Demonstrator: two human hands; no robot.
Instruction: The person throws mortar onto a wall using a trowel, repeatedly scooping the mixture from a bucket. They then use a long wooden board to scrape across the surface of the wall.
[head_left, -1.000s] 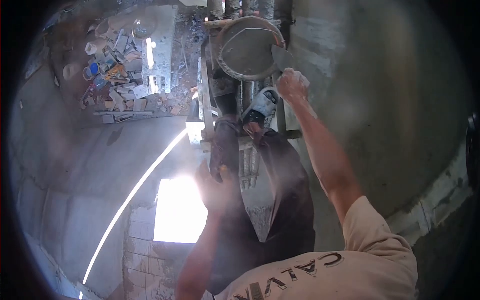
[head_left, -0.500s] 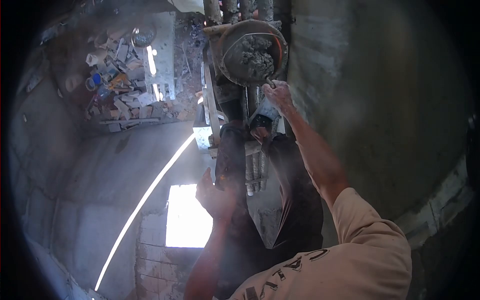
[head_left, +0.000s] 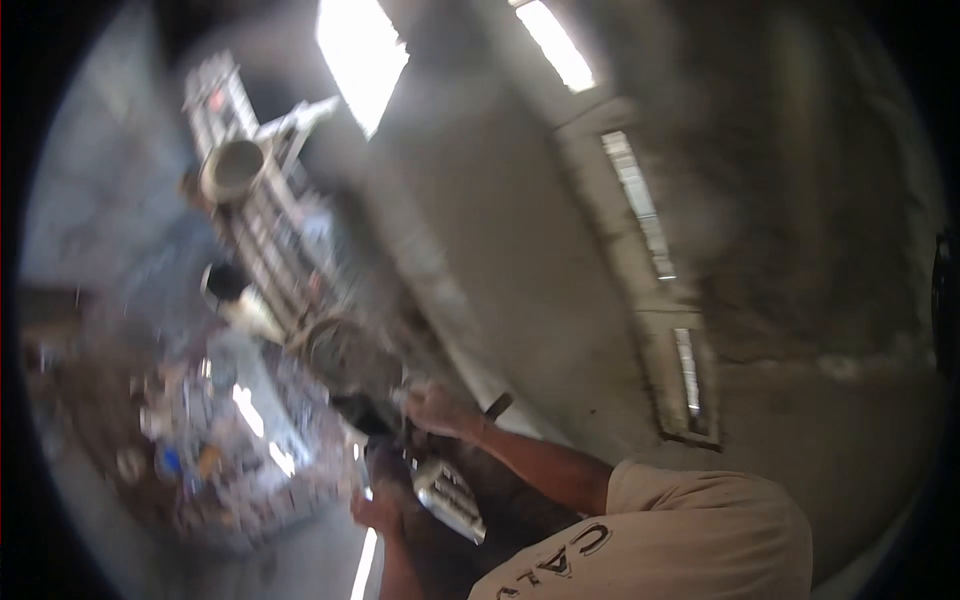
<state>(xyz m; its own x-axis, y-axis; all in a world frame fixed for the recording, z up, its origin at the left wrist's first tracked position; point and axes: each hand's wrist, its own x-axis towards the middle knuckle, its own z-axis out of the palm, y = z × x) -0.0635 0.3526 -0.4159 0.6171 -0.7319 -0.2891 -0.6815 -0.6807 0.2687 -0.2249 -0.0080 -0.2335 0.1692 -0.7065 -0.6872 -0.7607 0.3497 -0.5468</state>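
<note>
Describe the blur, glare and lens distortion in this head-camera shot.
Head view: strong motion blur smears the whole frame, so the rubble at lower left and the round pan lose detail; the window opening at the top is blown out white; the fisheye lens bends the walls and leaves black corners; the right hand and left hand are soft but recognisable.

right hand (head_left: 435,410) far forward, left hand (head_left: 378,510) lower and nearer, both blurred

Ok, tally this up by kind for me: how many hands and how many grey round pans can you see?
Hands: 2 (left hand, right hand)
Grey round pans: 2 (near pan by the right hand, far pan up on the frame)
Total: 4
</note>
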